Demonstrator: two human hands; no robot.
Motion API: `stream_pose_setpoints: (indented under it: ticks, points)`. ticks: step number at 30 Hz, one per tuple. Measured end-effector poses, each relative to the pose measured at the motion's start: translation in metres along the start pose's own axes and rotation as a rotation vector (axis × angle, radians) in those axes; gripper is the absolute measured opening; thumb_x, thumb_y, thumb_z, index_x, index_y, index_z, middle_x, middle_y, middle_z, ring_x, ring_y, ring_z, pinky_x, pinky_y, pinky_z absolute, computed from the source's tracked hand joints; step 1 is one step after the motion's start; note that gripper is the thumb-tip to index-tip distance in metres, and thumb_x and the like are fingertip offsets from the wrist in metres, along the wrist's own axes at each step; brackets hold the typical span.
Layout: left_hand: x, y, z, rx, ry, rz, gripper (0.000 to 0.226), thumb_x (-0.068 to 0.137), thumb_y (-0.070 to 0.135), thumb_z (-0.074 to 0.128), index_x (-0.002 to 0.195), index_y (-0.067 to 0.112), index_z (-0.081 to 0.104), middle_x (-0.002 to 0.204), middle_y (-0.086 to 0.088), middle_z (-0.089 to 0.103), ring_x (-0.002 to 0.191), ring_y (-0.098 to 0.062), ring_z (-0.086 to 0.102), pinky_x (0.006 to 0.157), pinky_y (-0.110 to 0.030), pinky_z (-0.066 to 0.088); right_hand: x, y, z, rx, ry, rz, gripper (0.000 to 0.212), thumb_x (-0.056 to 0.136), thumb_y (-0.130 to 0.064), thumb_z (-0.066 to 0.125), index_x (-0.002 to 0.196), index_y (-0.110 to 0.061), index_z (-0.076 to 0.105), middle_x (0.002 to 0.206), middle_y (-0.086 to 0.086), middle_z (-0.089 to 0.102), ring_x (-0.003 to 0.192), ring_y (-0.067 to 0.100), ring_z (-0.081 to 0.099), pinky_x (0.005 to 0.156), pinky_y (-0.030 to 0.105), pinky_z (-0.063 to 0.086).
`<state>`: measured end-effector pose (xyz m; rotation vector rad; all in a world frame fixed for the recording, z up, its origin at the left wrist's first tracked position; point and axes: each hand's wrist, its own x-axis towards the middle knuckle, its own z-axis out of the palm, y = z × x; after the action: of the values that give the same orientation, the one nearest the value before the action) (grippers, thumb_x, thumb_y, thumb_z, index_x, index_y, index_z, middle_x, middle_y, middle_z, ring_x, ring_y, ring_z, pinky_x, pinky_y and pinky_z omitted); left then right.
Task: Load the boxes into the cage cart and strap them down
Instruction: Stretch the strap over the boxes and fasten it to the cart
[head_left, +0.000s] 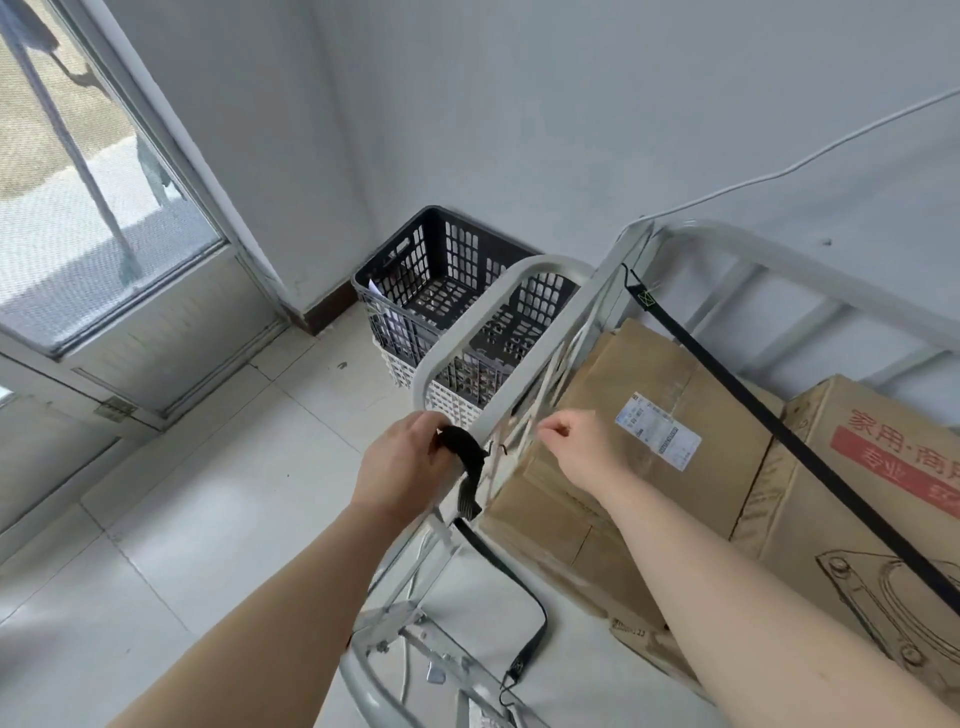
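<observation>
your cage cart (467, 332) is pale grey. the labelled box (649, 364) is brown, its label (657, 430) white; the printed box (810, 530) at the cart's right edge is brown with a red band and black line drawing. straps (779, 429) black. lattice basket (441, 260) black, perhaps a white one beneath.

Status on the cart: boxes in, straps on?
Done: two cardboard boxes, labelled box and red-printed box, sit in the cage cart; one black strap crosses them, hooked on the far rail. In hand: left hand grips a second strap bunched at the near rail; right hand hovers by the side mesh, grip unclear. Remaining: run that strap over the boxes and hook it.
</observation>
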<state>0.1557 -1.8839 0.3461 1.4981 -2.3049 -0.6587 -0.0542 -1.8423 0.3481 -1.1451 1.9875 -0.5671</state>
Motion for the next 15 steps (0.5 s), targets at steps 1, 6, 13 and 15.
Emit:
stream_pose_setpoints:
  ticks: [1,6,13,15]
  points:
    - [-0.004,0.000,0.005,0.007,0.001,-0.003,0.021,0.087,0.027,0.057,0.105,0.018,0.063,0.096,0.002,0.063,0.085,-0.022,0.058,0.069,-0.029,0.042,0.002,0.011,0.003,0.013,0.017,0.020,0.019,0.096,-0.015,0.055,0.105,-0.007,0.070,0.105,0.006,0.069,0.091,0.020,0.063,0.061,0.015,0.041]
    - [-0.020,-0.003,0.027,0.033,0.016,-0.053,0.022,0.087,0.024,0.066,0.107,0.020,0.061,0.095,0.004,0.058,0.080,-0.021,0.056,0.068,-0.029,0.043,0.018,0.055,0.039,0.098,-0.028,0.081,0.018,0.095,-0.010,0.054,0.102,-0.008,0.071,0.102,0.007,0.068,0.086,0.019,0.059,0.075,0.028,0.045]
    - [-0.021,-0.003,0.036,0.038,0.127,0.009,0.021,0.083,0.012,0.069,0.103,0.012,0.062,0.086,0.008,0.051,0.071,-0.017,0.049,0.065,-0.026,0.040,0.074,0.090,0.087,-0.028,-0.074,0.091,0.016,0.086,-0.012,0.052,0.077,-0.012,0.065,0.081,0.011,0.065,0.082,0.030,0.060,0.069,0.029,0.047]
    - [-0.023,-0.005,0.037,0.045,0.145,0.007,0.020,0.083,0.012,0.069,0.102,0.012,0.062,0.084,0.010,0.048,0.069,-0.014,0.045,0.062,-0.017,0.036,0.085,0.099,0.102,-0.073,-0.060,0.028,0.025,0.085,-0.010,0.051,0.097,0.002,0.069,0.097,0.018,0.070,0.093,0.033,0.063,0.078,0.034,0.052]
